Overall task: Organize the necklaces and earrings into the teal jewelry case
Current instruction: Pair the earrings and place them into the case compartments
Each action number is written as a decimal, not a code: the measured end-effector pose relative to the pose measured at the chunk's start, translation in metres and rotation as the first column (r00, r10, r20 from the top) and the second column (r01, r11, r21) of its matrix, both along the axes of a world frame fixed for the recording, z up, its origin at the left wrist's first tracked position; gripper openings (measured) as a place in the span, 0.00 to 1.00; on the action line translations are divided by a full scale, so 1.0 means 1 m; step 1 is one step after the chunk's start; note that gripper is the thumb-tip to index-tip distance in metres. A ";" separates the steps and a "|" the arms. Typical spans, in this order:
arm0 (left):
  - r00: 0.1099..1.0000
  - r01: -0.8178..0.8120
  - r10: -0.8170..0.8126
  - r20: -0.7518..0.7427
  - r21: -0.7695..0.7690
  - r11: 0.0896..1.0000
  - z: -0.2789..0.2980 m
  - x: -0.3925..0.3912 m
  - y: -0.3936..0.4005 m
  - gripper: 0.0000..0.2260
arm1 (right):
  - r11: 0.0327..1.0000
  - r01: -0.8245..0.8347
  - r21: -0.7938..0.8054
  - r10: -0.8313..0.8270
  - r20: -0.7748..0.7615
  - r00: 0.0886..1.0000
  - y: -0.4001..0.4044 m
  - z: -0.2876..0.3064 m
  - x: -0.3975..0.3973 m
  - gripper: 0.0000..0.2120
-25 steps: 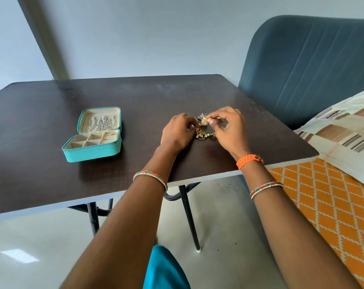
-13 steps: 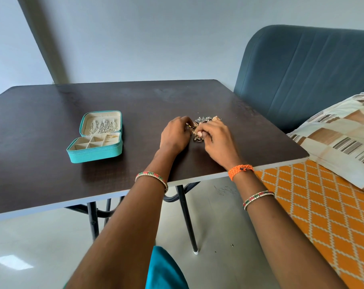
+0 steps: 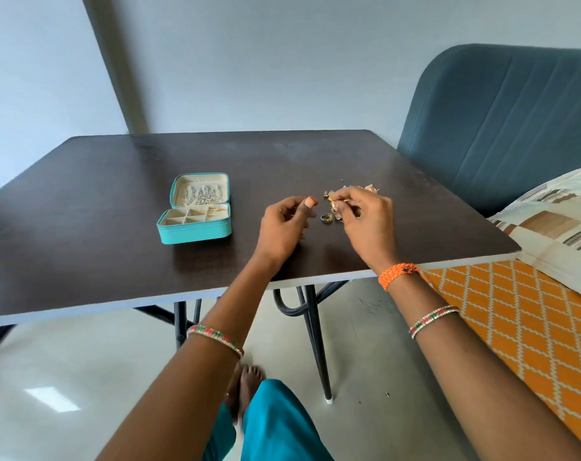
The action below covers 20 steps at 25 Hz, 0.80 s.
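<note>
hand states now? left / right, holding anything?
Left hand: fingers loosely curled, holding nothing.
Right hand: fingers pinch a small gold earring.

Both bare forearms reach forward from the lower edge of the view, converging over the worktop. The left hand [image 3: 284,227] sits with its back to the camera, fingers [image 3: 295,202] loosely curled and the thumb raised, its nail painted orange; nothing shows in its grasp. The right hand [image 3: 365,221] lies just beside it, slightly further forward, with thumb and forefinger pinched together at the tips around something small and gold, too small to identify. The remaining right fingers curl under. The two hands are close but not touching.
</note>
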<state>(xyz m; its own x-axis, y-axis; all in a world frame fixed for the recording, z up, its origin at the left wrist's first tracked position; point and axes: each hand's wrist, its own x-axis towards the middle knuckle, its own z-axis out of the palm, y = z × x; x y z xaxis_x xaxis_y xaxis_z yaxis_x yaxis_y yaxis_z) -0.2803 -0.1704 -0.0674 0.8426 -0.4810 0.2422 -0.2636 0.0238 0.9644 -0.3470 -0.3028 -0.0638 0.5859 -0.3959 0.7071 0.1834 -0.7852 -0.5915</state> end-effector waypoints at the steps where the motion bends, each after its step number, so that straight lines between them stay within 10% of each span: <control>1: 0.993 0.063 -0.070 -0.092 -0.077 0.995 0.004 -0.005 0.012 0.09 | 0.999 -0.035 -0.016 0.036 0.044 0.998 0.016 0.004 0.000 0.07; 5: 0.949 0.097 -0.182 -0.257 -0.312 0.945 0.012 -0.016 0.051 0.07 | 0.984 -0.163 -0.068 0.170 0.116 0.979 0.065 0.013 0.002 0.08; 14: 0.983 -0.124 0.058 -0.176 -0.392 0.912 0.023 -0.021 0.091 0.07 | 0.825 -0.449 0.343 0.458 0.061 0.887 0.105 0.027 0.015 0.11; 18: 0.977 -0.210 0.209 -0.039 -0.029 0.977 0.030 -0.021 0.107 0.07 | 0.859 -0.395 0.324 0.409 0.028 0.912 0.104 0.027 0.024 0.11; 20: 0.850 -0.514 0.472 0.235 0.169 0.841 0.029 -0.021 0.119 0.11 | 0.876 -0.368 0.310 0.385 0.008 0.923 0.101 0.025 0.032 0.10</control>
